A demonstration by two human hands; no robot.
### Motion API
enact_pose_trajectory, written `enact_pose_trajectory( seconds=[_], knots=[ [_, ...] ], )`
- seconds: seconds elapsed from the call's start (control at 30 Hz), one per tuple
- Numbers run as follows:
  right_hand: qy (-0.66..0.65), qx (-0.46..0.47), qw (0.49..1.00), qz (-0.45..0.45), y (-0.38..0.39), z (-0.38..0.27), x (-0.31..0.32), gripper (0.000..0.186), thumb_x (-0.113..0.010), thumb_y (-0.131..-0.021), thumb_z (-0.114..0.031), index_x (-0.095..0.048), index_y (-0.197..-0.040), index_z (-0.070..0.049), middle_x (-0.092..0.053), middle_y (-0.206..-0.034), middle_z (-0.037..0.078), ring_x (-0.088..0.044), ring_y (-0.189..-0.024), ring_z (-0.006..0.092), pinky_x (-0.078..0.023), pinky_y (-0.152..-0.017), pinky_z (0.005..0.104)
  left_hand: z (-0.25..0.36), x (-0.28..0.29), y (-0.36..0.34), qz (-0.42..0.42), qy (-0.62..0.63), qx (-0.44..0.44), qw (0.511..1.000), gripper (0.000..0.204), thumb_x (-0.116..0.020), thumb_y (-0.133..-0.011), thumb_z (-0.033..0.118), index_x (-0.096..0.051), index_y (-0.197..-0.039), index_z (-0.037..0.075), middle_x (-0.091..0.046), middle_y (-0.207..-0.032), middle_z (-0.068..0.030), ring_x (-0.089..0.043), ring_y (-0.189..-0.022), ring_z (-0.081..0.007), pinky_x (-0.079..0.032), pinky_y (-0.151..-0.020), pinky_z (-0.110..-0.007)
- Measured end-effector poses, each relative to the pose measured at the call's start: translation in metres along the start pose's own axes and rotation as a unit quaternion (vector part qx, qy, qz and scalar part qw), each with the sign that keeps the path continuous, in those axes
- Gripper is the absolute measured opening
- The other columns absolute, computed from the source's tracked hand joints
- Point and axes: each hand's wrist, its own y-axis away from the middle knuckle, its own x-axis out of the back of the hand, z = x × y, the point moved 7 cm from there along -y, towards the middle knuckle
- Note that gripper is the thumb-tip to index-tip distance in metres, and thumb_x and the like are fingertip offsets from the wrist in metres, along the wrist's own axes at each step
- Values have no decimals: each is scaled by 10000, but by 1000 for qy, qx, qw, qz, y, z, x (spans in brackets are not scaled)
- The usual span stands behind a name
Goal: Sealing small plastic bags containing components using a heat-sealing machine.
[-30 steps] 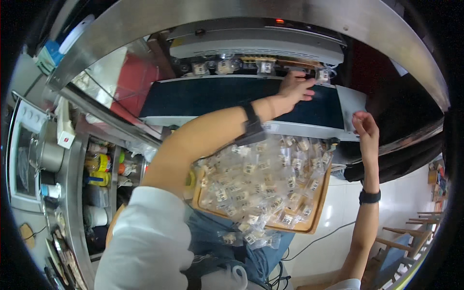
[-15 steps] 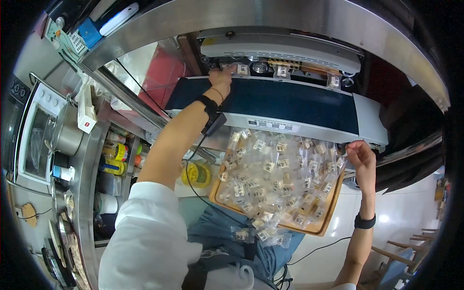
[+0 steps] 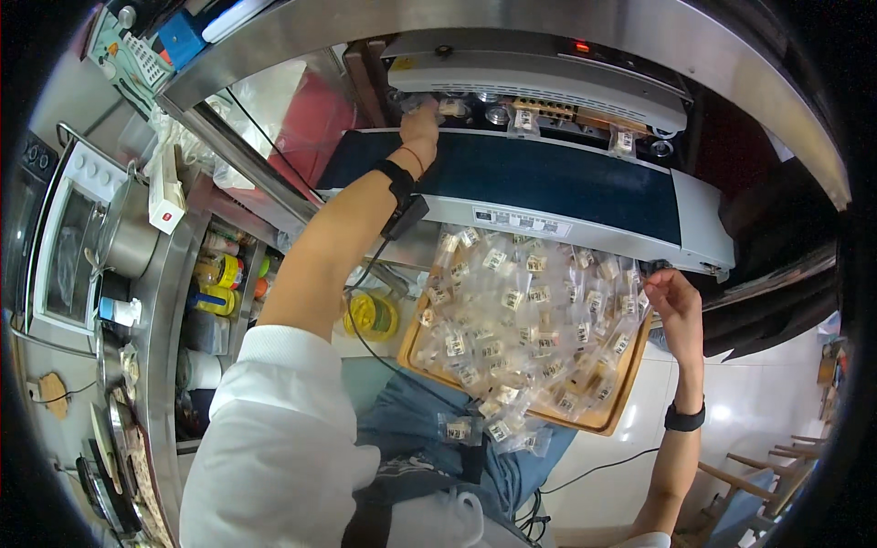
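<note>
My left hand (image 3: 419, 132) reaches over the dark conveyor belt (image 3: 539, 178) of a silver sealing machine (image 3: 539, 78), its fingers closed on a small clear packet at the rail's left end, partly hidden by them. Labelled packets (image 3: 523, 121) sit along that rail. My right hand (image 3: 671, 297) is by the belt's right lower corner, fingers curled on something small that I cannot make out. Below the machine a wooden tray (image 3: 610, 411) on my lap bears several clear labelled packets (image 3: 512, 300); some lie over its front edge.
A steel frame (image 3: 639, 18) surrounds the machine. At left are a white countertop oven (image 3: 78, 242), a steel pot (image 3: 132, 237) and shelved bottles (image 3: 215, 297). A yellow tub (image 3: 370, 315) stands left of the tray. Cables cross the floor; wooden chairs (image 3: 767, 466) stand at lower right.
My left hand has moved left along the machine to the rail's far end. My right hand has dropped from beside the belt to near the tray's upper right corner.
</note>
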Motion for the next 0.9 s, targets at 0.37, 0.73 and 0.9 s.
enact_pose_trajectory(
  seconds=[0.37,0.73,0.9],
  knots=[
    [26,-10,1000,0,5,8,-1,53,-554,-754,-15,-537,-800,7,-532,-676,15,-458,-602,57,-368,-557,198,-16,-14,-1,-238,303,149,911,207,-558,-773,42,-479,-925,-74,-544,-930,-199,-601,-749,-253,-555,-644,-264],
    [36,-6,999,-35,8,-6,-23,46,-562,-756,-32,-543,-786,-3,-575,-718,12,-506,-638,79,-389,-554,215,-3,21,27,-268,240,156,920,181,-550,-773,86,-508,-941,32,-533,-959,-76,-549,-796,-150,-500,-723,-275],
    [-326,-44,942,-67,-4,-26,-72,588,-675,-700,-189,-387,-1189,-34,-462,-1126,150,-504,-935,190,-483,-694,286,55,7,216,-625,-28,-93,775,313,-596,-722,115,-492,-999,14,-558,-974,-92,-556,-850,-196,-466,-720,-263]
  ],
)
